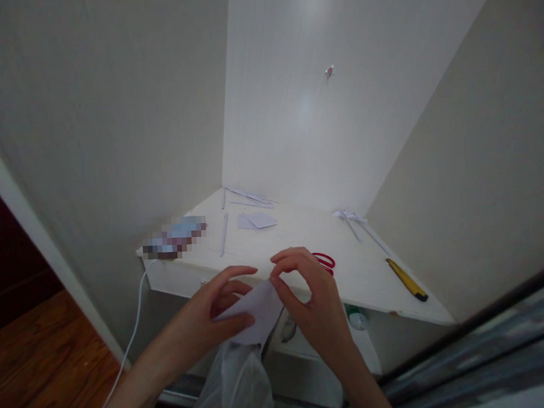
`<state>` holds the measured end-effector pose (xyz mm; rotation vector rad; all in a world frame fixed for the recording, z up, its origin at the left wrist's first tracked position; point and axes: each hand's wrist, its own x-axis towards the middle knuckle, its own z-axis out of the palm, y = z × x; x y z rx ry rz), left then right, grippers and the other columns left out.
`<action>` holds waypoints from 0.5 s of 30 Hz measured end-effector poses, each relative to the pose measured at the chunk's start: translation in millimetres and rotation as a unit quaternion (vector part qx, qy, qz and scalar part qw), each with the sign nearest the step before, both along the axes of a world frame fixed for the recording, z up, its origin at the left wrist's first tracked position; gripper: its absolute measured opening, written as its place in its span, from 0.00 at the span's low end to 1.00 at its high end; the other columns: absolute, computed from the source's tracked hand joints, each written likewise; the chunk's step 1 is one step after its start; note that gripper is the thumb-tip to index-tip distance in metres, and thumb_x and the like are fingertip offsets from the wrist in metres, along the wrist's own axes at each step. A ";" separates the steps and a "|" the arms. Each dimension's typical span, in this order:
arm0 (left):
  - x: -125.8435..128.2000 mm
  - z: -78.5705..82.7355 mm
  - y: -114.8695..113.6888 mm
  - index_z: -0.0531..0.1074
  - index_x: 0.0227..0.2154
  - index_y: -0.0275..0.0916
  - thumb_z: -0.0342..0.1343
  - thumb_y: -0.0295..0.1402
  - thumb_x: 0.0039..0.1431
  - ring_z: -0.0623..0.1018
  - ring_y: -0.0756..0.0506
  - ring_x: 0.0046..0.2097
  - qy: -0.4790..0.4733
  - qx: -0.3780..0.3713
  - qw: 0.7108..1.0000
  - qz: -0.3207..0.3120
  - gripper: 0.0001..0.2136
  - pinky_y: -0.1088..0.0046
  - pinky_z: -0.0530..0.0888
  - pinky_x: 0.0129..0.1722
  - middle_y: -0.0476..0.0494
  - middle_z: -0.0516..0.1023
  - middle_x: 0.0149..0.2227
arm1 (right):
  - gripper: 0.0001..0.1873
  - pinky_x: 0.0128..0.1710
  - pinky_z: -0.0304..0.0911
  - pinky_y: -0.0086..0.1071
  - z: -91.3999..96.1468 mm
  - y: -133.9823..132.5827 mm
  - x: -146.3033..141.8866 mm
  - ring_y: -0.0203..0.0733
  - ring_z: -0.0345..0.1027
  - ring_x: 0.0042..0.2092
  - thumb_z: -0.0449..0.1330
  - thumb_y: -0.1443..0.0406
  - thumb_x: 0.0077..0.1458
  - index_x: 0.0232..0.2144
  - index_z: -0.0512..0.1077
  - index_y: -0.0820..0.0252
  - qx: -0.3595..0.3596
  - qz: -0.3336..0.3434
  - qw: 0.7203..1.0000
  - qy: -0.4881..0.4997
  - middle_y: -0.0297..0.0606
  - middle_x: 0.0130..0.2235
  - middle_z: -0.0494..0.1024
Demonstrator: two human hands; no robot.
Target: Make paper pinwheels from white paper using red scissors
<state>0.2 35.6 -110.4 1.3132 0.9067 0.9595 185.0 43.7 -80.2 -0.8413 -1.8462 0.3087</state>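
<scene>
A small white piece of paper is held between my two hands, in front of the shelf's edge. My left hand grips its left side, thumb on the near face and fingers behind. At the paper's upper right corner, my right hand pinches with thumb and index finger. Red-handled scissors lie on the shelf just behind my right hand, their blades hidden by it. Two paper pieces rest flat farther back, partly overlapping.
On the white corner shelf lie thin paper strips, more strips and a yellow utility knife. A pixelated object with a white cable sits left. Walls enclose the shelf. Below is a green-capped container.
</scene>
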 end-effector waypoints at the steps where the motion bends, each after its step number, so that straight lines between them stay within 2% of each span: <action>1: 0.4 -1.3 -6.1 0.66 0.50 0.44 0.63 0.30 0.48 0.79 0.45 0.40 -0.022 -0.005 1.000 -0.005 0.24 0.71 0.74 0.39 0.48 0.80 0.38 | 0.09 0.43 0.64 0.34 2.2 -7.3 -1.0 0.41 0.70 0.41 0.59 0.76 0.53 0.29 0.69 0.58 0.004 -0.008 1.000 0.013 0.38 0.36 0.76; 4: 4.6 2.8 -30.2 0.70 0.44 0.41 0.65 0.29 0.46 0.79 0.42 0.45 -0.040 0.008 0.999 0.005 0.20 0.69 0.74 0.44 0.44 0.81 0.40 | 0.07 0.38 0.65 0.34 11.4 -34.2 -3.4 0.41 0.70 0.39 0.57 0.74 0.54 0.29 0.69 0.57 0.009 -0.037 0.999 0.034 0.37 0.34 0.76; 8: 12.3 21.9 -74.1 0.76 0.39 0.40 0.65 0.32 0.48 0.78 0.41 0.50 -0.042 0.023 0.998 0.043 0.13 0.71 0.74 0.47 0.43 0.82 0.44 | 0.06 0.32 0.64 0.33 30.6 -81.0 -4.2 0.39 0.67 0.33 0.57 0.73 0.54 0.29 0.68 0.57 0.044 -0.076 0.995 0.036 0.35 0.31 0.73; 12: 10.3 37.3 -123.9 0.77 0.45 0.41 0.65 0.37 0.49 0.79 0.38 0.49 -0.035 0.037 0.998 0.032 0.18 0.69 0.75 0.46 0.43 0.82 0.46 | 0.07 0.32 0.62 0.34 48.5 -134.8 -3.7 0.39 0.65 0.33 0.58 0.73 0.54 0.29 0.68 0.56 0.111 -0.118 0.986 0.035 0.34 0.31 0.71; 15: 4.5 36.5 -158.0 0.76 0.48 0.43 0.67 0.41 0.46 0.76 0.35 0.54 -0.074 0.067 0.995 0.005 0.24 0.67 0.74 0.49 0.41 0.80 0.51 | 0.08 0.36 0.63 0.36 54.0 -168.4 -2.2 0.41 0.66 0.37 0.58 0.73 0.53 0.29 0.68 0.56 0.156 -0.136 0.978 0.029 0.37 0.35 0.72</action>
